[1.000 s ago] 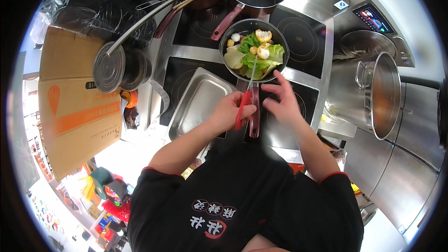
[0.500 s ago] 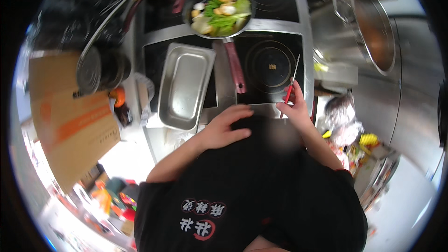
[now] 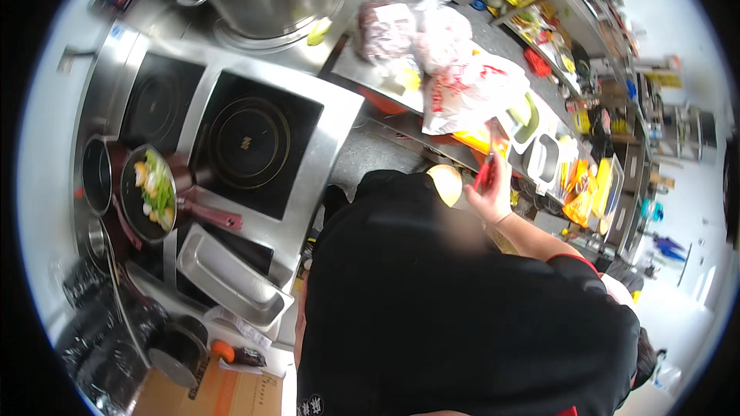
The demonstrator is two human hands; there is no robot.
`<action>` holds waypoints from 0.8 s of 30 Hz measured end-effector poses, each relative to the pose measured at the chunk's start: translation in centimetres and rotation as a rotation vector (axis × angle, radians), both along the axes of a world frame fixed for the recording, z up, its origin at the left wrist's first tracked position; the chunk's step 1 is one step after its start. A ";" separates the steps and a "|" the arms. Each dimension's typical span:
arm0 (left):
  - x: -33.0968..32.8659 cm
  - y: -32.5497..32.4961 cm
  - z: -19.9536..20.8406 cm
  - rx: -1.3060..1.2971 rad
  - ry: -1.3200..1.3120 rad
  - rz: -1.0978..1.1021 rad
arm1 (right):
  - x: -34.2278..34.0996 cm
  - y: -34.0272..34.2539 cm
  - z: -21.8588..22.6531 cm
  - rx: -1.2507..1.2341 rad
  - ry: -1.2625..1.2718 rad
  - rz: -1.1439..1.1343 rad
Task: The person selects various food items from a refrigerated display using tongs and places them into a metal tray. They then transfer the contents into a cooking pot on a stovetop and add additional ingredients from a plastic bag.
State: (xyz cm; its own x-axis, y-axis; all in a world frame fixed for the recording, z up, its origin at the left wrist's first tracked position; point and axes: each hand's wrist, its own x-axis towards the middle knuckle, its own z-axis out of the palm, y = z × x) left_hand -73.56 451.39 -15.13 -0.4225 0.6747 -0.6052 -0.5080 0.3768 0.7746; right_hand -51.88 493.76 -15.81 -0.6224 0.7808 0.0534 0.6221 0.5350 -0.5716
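Steel-framed cooktop fills the space well left of your right fingers, and beyond your fingertips lies a white plastic bag. Your right hand is closed around what look like red-handled scissors, blades pointing forward from the fingers; your left hand is out of view. Expect them light, stiff and sturdy, perhaps slippery if wet: grip the red handles, keeping your fingers behind the blades.
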 end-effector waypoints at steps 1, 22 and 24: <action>1.0 0.5 -0.5 -0.029 -0.008 -0.005 | 2.6 0.4 -0.3 0.023 0.013 -0.112; 16.0 5.7 -3.3 -0.425 0.021 -0.073 | 41.4 25.2 -12.1 -0.009 -0.498 -1.230; 17.3 6.0 -2.1 -0.397 -0.047 0.220 | 42.2 28.5 -13.8 -0.011 -0.468 -1.187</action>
State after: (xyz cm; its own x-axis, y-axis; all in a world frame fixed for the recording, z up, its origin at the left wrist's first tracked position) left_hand -56.23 457.36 -17.24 -0.4954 0.2842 -0.8209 -0.6405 0.5188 0.5662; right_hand -9.64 522.21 -29.64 0.4972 0.8676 0.0092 0.8558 -0.4886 -0.1700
